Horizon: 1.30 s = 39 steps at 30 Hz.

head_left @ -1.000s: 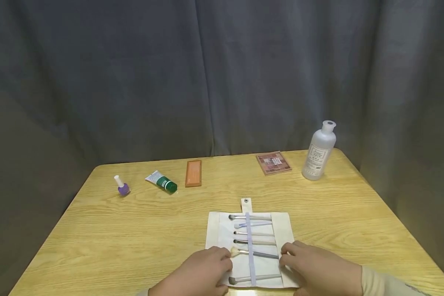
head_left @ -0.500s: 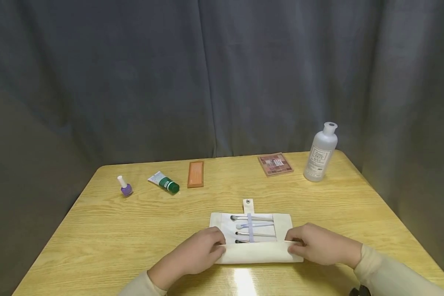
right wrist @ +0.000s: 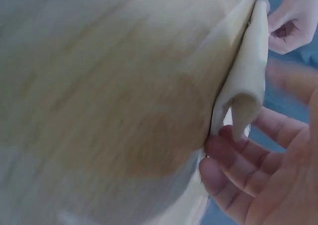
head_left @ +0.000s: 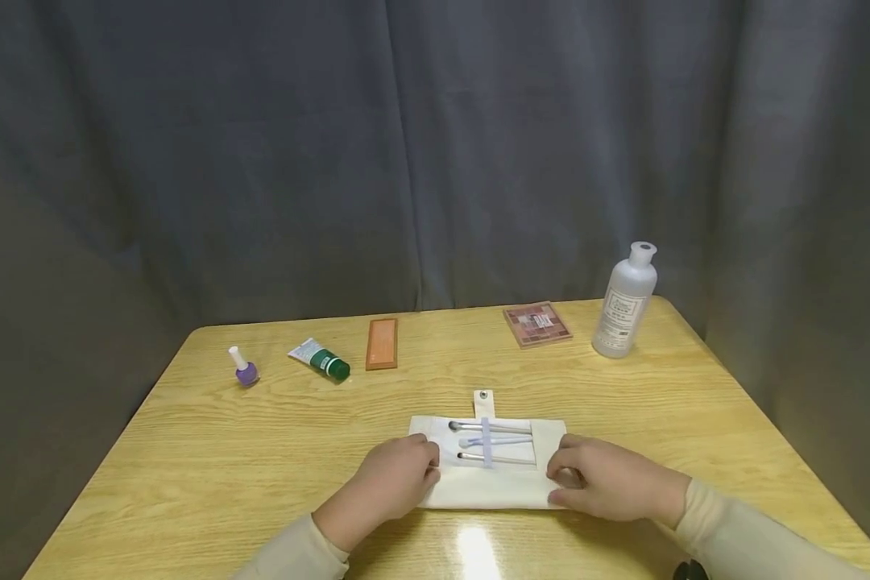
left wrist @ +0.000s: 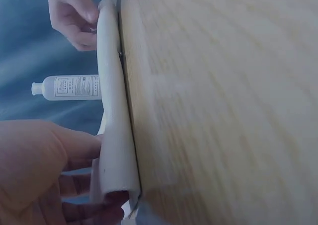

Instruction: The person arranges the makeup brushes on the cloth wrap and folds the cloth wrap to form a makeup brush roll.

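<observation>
A cream fabric makeup brush roll (head_left: 489,490) lies at the front middle of the table, its near part folded over. Three makeup brushes (head_left: 496,459) still show under a lilac elastic band (head_left: 486,443); the fold covers the others. My left hand (head_left: 397,477) grips the left end of the fold, thumb on the near side, as the left wrist view shows of the rolled cloth (left wrist: 114,96). At the right end, my right hand (head_left: 612,481) holds the fold, fingers curled under its open end (right wrist: 246,106) and thumb blurred beside it. A snap tab (head_left: 483,401) points away from me.
Along the back stand or lie purple nail polish (head_left: 246,372), a green and white tube (head_left: 321,358), an orange flat case (head_left: 382,344), a checkered palette (head_left: 537,325) and a translucent bottle (head_left: 625,302). A dark curtain (head_left: 297,161) hangs behind the wooden table (head_left: 210,467).
The near edge of the brush roll has been lifted and folded away from me, covering several brushes. Both hands have moved forward with it. The other items stay put.
</observation>
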Motion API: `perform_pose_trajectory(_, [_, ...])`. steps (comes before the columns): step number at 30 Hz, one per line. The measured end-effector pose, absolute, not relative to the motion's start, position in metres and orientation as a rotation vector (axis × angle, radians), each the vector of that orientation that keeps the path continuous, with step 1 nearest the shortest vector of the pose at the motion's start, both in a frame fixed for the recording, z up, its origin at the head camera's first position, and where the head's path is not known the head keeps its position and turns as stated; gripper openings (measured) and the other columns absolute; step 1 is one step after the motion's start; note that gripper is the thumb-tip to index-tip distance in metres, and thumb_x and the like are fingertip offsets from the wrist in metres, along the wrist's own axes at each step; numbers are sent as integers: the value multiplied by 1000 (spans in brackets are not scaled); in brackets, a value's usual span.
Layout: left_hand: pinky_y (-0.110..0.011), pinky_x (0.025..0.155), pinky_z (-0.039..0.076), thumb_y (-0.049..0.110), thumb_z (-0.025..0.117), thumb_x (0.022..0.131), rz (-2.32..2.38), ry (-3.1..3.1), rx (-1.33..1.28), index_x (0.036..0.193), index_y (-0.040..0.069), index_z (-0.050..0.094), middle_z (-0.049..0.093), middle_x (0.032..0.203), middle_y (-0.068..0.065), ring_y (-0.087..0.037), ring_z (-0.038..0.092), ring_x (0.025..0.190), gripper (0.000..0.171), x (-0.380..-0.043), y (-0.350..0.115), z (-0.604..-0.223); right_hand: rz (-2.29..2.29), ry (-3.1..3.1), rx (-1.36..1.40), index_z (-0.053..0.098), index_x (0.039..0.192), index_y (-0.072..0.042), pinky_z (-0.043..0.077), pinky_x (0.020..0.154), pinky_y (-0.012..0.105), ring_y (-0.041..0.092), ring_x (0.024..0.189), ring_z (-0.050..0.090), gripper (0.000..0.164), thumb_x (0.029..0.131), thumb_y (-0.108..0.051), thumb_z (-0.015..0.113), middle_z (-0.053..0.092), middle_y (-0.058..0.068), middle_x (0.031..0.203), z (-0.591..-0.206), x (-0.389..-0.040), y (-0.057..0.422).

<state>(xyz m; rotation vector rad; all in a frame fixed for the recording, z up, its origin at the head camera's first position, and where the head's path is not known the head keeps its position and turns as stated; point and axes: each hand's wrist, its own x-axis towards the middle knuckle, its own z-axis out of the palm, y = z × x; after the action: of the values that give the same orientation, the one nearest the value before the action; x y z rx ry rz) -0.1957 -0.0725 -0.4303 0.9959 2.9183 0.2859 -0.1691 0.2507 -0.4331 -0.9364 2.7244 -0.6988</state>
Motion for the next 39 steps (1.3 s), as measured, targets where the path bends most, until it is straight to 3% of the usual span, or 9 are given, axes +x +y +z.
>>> perform_pose_trajectory(5, [-29, 67, 46, 22, 65, 97, 237, 2935, 1042, 89, 15, 64, 54, 85, 4, -13, 48, 75, 11, -195, -74, -429, -664, 2708, -916, 68, 106, -22, 44, 66, 22, 3, 77, 47, 38, 77, -38, 86, 51, -10, 98, -435, -169, 252])
perform_pose_trajectory(8, [-34, 84, 44, 39, 65, 98, 232, 2889, 1117, 100, 17, 65, 54, 101, 4, -15, 47, 94, 22, -193, -76, -431, -672, 2696, -943, 70, 104, -20, 44, 66, 22, 2, 77, 47, 31, 79, -30, 85, 51, -10, 98, -435, -172, 254])
perform_pose_trajectory(11, [-33, 90, 44, 47, 71, 91, 232, 2826, 1178, 108, 18, 68, 55, 108, 6, -13, 46, 100, 34, -194, -78, -431, -714, 2671, -973, 72, 97, -20, 45, 66, 21, 2, 75, 48, 18, 83, -27, 81, 52, -10, 93, -434, -179, 256])
perform_pose_trajectory(14, [-28, 82, 47, 38, 76, 90, 266, 2799, 1199, 111, 14, 69, 60, 103, 5, -10, 52, 92, 32, -198, -80, -432, -789, 2594, -955, 72, 91, -20, 44, 64, 22, 3, 74, 49, 7, 88, -25, 75, 54, -10, 87, -429, -191, 259])
perform_pose_trajectory(18, [-28, 74, 51, 23, 68, 98, 433, 2759, 1115, 116, 10, 68, 67, 100, 2, -7, 57, 82, 22, -211, -80, -432, -890, 2457, -774, 70, 93, -16, 47, 60, 25, 9, 71, 55, 8, 94, -23, 66, 61, -6, 86, -423, -206, 261])
perform_pose_trajectory(23, [-34, 78, 52, 23, 62, 101, 518, 2780, 955, 121, 6, 65, 70, 108, -5, -11, 62, 89, 27, -228, -79, -433, -914, 2465, -575, 63, 99, -11, 49, 58, 31, 19, 68, 61, 10, 96, -21, 62, 64, 1, 84, -422, -222, 259])
perform_pose_trajectory(30, [-46, 92, 51, 29, 57, 103, 314, 2924, 861, 126, 8, 66, 61, 118, -9, -28, 58, 108, 32, -240, -75, -435, -750, 2685, -616, 67, 118, -9, 50, 85, 43, 21, 97, 58, 29, 93, -23, 67, 63, 4, 107, -422, -241, 255])
perform_pose_trajectory(35, [-49, 101, 46, 26, 58, 102, 231, 2953, 1001, 126, 11, 67, 62, 128, -9, -30, 55, 122, 30, -241, -65, -437, -744, 2644, -622, 67, 121, -6, 48, 91, 47, 23, 103, 59, 33, 91, -19, 68, 64, 5, 110, -422, -249, 252])
perform_pose_trajectory(39, [-41, 102, 47, 31, 62, 100, 259, 2890, 1209, 124, 12, 69, 64, 127, -5, -25, 58, 122, 31, -238, -49, -435, -695, 2588, -539, 68, 119, -8, 50, 85, 43, 20, 96, 58, 33, 87, -17, 70, 63, 3, 105, -417, -255, 247])
